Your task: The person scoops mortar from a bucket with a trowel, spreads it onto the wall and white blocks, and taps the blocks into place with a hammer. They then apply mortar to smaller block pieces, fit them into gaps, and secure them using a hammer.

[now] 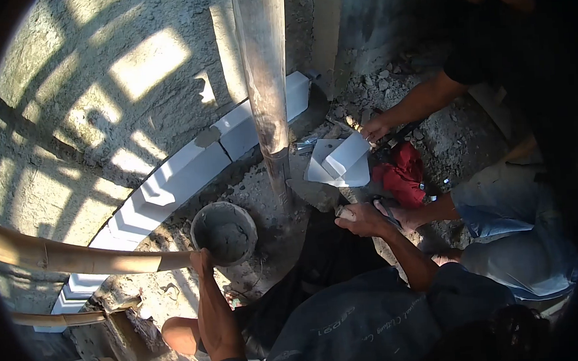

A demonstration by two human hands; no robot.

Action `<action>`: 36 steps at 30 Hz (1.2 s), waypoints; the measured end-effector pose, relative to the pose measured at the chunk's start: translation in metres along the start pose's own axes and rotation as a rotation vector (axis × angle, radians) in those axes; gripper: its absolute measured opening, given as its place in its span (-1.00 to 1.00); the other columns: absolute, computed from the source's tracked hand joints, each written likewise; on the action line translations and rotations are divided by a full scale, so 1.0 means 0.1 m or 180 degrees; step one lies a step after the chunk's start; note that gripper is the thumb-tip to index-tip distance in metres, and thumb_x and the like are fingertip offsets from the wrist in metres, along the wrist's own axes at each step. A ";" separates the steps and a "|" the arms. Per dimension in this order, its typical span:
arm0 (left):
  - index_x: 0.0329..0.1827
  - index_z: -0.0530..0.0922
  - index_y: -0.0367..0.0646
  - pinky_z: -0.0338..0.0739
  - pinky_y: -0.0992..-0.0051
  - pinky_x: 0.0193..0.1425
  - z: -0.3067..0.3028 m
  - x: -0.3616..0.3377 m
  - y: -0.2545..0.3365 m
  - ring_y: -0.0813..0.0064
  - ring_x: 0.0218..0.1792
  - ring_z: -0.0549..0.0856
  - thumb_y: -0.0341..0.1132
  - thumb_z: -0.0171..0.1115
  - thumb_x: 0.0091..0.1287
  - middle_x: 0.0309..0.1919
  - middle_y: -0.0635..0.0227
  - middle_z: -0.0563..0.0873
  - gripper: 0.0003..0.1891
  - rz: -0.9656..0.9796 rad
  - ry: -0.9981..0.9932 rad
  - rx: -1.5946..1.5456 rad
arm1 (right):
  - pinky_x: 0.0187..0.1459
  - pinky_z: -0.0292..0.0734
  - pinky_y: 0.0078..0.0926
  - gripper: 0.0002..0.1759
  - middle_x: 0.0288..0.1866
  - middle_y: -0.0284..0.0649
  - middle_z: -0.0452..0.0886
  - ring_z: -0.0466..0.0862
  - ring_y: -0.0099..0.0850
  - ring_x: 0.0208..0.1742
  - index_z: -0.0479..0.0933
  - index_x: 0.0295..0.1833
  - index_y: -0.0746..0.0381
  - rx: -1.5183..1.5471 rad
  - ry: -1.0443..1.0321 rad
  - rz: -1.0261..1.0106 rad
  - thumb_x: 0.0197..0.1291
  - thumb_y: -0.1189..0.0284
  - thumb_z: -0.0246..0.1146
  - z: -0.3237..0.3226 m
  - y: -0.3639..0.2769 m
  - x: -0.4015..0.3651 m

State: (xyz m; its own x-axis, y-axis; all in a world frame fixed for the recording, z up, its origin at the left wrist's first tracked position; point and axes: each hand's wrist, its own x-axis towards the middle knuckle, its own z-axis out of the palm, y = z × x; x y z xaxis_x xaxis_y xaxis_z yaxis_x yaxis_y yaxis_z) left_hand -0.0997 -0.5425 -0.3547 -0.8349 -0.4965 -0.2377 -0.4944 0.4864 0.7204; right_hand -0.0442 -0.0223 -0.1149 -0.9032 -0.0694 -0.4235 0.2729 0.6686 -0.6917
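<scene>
Grey round mortar bucket (224,233), left hand (202,260) clamped on rim.
Right of bucket, right hand (363,220) fisted on pale handle (343,211), maybe trowel.

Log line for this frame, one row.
left hand grips mortar bucket rim | right hand closed on pale handle | co-worker's hand by white moulding piece | wooden post upright behind bucket
</scene>
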 end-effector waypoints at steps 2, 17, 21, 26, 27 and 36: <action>-0.36 0.56 -0.56 0.48 0.00 -0.13 0.00 -0.02 0.01 -0.27 -0.23 0.65 -0.17 0.08 0.15 -0.39 -0.38 0.62 -0.55 -0.0154 0.0242 -0.0088 | -0.23 0.48 -0.22 -0.55 -0.43 -0.06 0.64 0.64 -0.21 -0.35 0.60 -0.28 0.33 -0.0081 -0.0134 0.0107 0.12 0.09 0.30 -0.05 0.09 -0.01; 0.00 0.47 -0.18 0.61 0.21 -0.46 -0.31 -0.31 0.32 0.15 -0.35 0.72 -0.14 0.27 0.18 -0.24 0.17 0.64 -0.60 -0.1146 -0.0274 -0.0825 | 0.09 0.51 0.01 -0.49 -0.04 0.18 0.63 0.58 0.19 0.08 0.40 0.18 0.23 -0.0135 0.1517 0.0265 0.25 0.11 0.14 -0.51 0.84 1.27; 0.16 0.39 -0.03 0.60 0.13 -0.42 -0.61 -0.43 0.59 0.00 -0.32 0.76 -0.21 0.09 0.31 -0.15 0.17 0.66 -0.63 -0.1347 -0.1209 -0.0306 | -0.05 0.56 0.01 -0.55 -0.15 0.22 0.64 0.64 0.17 -0.05 0.46 0.05 0.32 -0.0732 0.1859 -0.0028 0.27 0.16 0.12 -0.83 1.13 2.43; 0.28 0.31 -0.13 0.66 -0.05 -0.28 -0.70 -0.57 0.74 -0.12 -0.16 0.74 -0.37 -0.06 0.36 0.02 0.00 0.63 -0.59 -0.1443 -0.1588 -0.0604 | 0.00 0.59 0.00 -0.63 -0.14 0.21 0.66 0.68 0.12 -0.04 0.55 0.02 0.33 -0.0815 0.1632 0.0296 0.21 0.31 0.13 -1.36 0.93 3.50; 0.31 0.30 -0.13 0.67 -0.08 -0.20 -0.71 -0.52 0.68 -0.13 -0.09 0.72 -0.40 -0.09 0.38 0.06 0.00 0.61 -0.59 -0.1595 -0.1571 -0.0566 | 0.00 0.59 0.01 -0.65 -0.14 0.20 0.67 0.69 0.10 -0.05 0.57 0.02 0.32 -0.0946 0.1777 0.0309 0.19 0.35 0.12 -1.40 0.95 3.71; 0.47 0.20 0.20 0.57 -0.13 0.02 -0.78 -0.45 0.32 -0.06 0.08 0.62 -0.24 -0.07 0.52 0.19 0.15 0.53 -0.53 -0.2013 -0.1539 -0.0573 | -0.26 0.67 -0.15 -0.81 -0.19 -0.03 0.70 0.73 -0.12 -0.08 0.68 -0.20 0.20 -0.1545 0.2162 0.0142 0.16 0.39 0.19 -1.33 1.29 5.28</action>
State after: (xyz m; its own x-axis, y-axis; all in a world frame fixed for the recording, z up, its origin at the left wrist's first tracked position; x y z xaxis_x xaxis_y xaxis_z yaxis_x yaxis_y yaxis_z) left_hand -0.0592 -0.5607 -0.2707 -0.4434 -0.2531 -0.8598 -0.8951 0.0746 0.4396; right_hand -0.5297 0.1259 -0.3502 -0.9406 0.3221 0.1078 0.2806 0.9156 -0.2880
